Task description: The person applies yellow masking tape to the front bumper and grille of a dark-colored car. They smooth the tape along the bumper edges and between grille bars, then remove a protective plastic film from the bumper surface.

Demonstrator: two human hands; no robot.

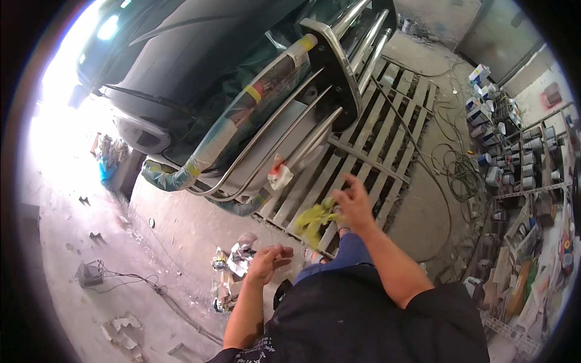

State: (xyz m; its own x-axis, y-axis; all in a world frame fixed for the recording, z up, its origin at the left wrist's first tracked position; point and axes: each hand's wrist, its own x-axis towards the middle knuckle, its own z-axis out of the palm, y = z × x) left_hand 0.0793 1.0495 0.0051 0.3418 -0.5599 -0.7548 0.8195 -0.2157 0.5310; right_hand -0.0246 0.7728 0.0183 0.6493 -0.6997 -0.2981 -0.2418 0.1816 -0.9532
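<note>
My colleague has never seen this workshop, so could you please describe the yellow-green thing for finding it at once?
Start from the slatted platform beside the dark vehicle. Over its near end, just left of the person's right hand, is a crumpled yellow-green thing. Its bright colour sets it apart from the grey platform and blue trousers.
</note>
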